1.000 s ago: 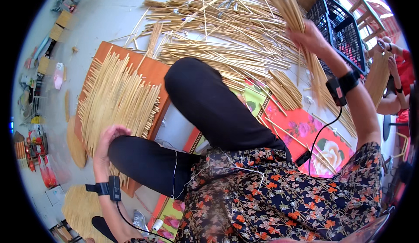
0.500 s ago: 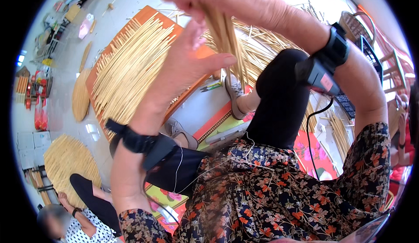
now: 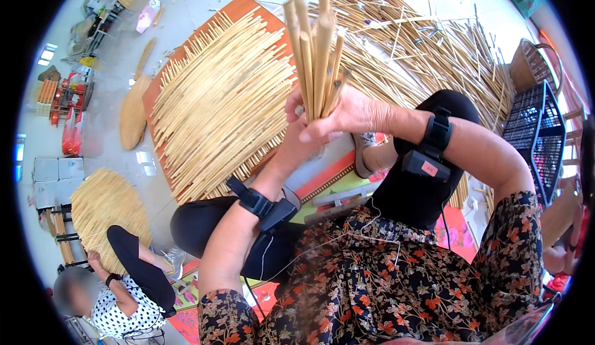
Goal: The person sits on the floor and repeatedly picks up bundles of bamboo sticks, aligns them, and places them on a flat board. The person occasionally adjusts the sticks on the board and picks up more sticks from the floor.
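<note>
A bundle of pale plant stalks (image 3: 321,53) stands nearly upright in front of me, its thick cut ends up at uneven heights. Around its lower part my right hand (image 3: 347,112) is closed. My left hand (image 3: 300,137) wraps the same bundle from the left, just below, and the two hands touch. The lower ends of the stalks are hidden behind the hands. Beyond my left hand, a wide layer of straight stalks (image 3: 217,91) lies side by side on an orange-brown board (image 3: 248,7).
A large heap of loose stalks (image 3: 421,47) covers the floor at the far right. A dark plastic crate (image 3: 539,134) and a wicker basket (image 3: 533,66) stand at the right. At lower left a person (image 3: 124,305) sits by a round stalk mat (image 3: 108,212). An oval board (image 3: 133,112) lies left.
Both hands have come down and nearer, closing together on the bundle. My left hand, spread before, is now wrapped round it. The stalk ends now point up.
</note>
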### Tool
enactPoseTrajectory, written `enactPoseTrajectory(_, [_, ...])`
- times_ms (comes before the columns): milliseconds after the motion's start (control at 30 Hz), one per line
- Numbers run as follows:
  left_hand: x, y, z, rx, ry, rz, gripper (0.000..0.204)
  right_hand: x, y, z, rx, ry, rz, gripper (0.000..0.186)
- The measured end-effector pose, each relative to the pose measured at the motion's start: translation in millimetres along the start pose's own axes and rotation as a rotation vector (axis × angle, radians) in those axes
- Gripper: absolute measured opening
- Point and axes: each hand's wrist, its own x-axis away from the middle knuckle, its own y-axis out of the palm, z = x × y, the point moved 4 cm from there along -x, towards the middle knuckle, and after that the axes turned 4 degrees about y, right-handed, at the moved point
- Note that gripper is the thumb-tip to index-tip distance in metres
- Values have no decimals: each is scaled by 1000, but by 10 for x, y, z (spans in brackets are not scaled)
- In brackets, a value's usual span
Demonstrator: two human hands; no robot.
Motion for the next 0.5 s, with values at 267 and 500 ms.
enactPoseTrajectory(267, [34,-106,-31,-30,120,121,47,-87,202,-292,22,119,-54,19])
enactPoseTrajectory(500, [316,-183,-5,42,-77,74,43,-125,303,-462,24,133,-210,25])
